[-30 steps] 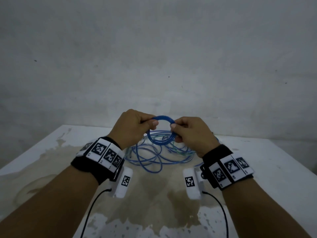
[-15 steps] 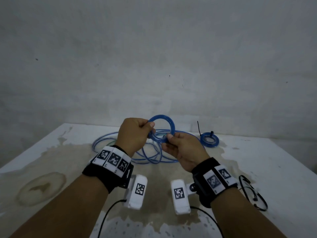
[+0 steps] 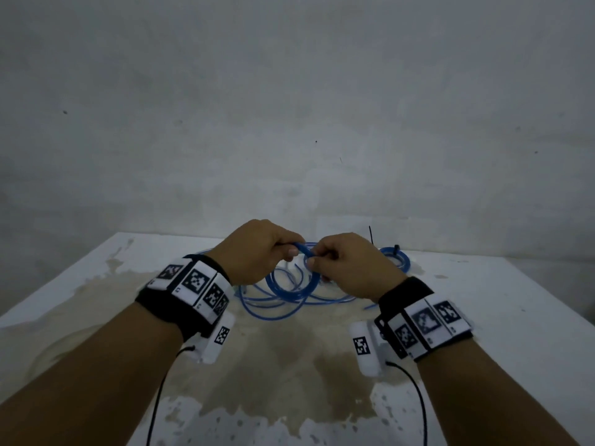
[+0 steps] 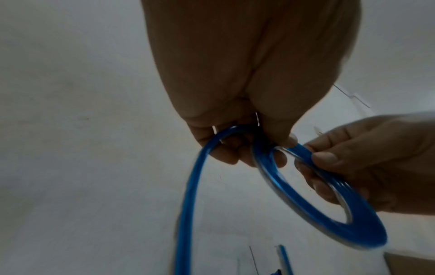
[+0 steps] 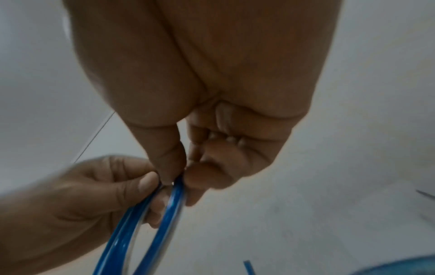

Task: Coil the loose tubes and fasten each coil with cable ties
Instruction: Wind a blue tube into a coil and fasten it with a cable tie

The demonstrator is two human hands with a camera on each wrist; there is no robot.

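Both hands hold a small coil of blue tube (image 3: 311,268) above the table. My left hand (image 3: 262,249) grips the coil's top with curled fingers, and a loose length of the blue tube (image 4: 188,195) trails down from it. My right hand (image 3: 341,259) pinches the coil (image 4: 306,197) between thumb and fingers just beside the left. In the right wrist view the thumb and forefinger close on the blue strands (image 5: 169,204). More loose blue tube (image 3: 273,297) lies tangled on the table under the hands. A finished blue coil (image 3: 397,260) with a black cable tie (image 3: 371,235) sits behind the right hand.
The white table (image 3: 515,300) has a large brown stain (image 3: 289,365) in the middle. A grey wall (image 3: 289,107) rises right behind its far edge. Black wires hang from both wrist cameras.
The coil has tipped from upright and facing me to lower and edge-on. My right hand has risen and closed in beside the left. The view has shifted; the black loop at right is out of sight.
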